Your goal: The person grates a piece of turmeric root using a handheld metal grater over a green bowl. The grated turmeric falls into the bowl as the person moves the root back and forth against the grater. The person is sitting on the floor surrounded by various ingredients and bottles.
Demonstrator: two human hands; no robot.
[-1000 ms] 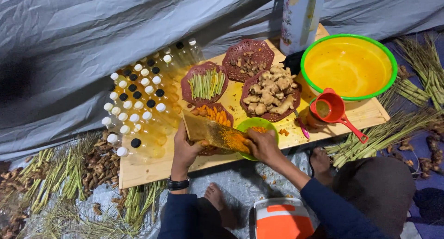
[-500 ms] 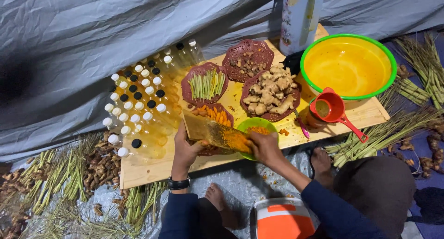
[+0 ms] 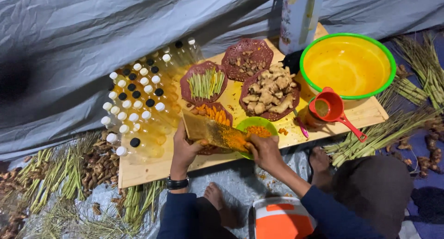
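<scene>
My left hand [image 3: 184, 149] grips the near end of a flat metal grater [image 3: 210, 130] that slopes down to a small green bowl [image 3: 256, 128] of orange gratings. My right hand [image 3: 263, 150] presses a piece of orange root against the grater's lower end, above the bowl. Orange pulp coats the grater there. A dark red plate of orange root pieces [image 3: 213, 113] lies just behind the grater on the wooden board [image 3: 148, 169].
Several small capped bottles [image 3: 134, 105] of yellow liquid stand at the board's left. Plates hold green stalks [image 3: 206, 84], ginger [image 3: 268, 93] and brown bits [image 3: 246, 59]. A big yellow basin [image 3: 348, 65], a red funnel [image 3: 330, 110] and a tall container [image 3: 300, 17] stand right. Lemongrass lies around.
</scene>
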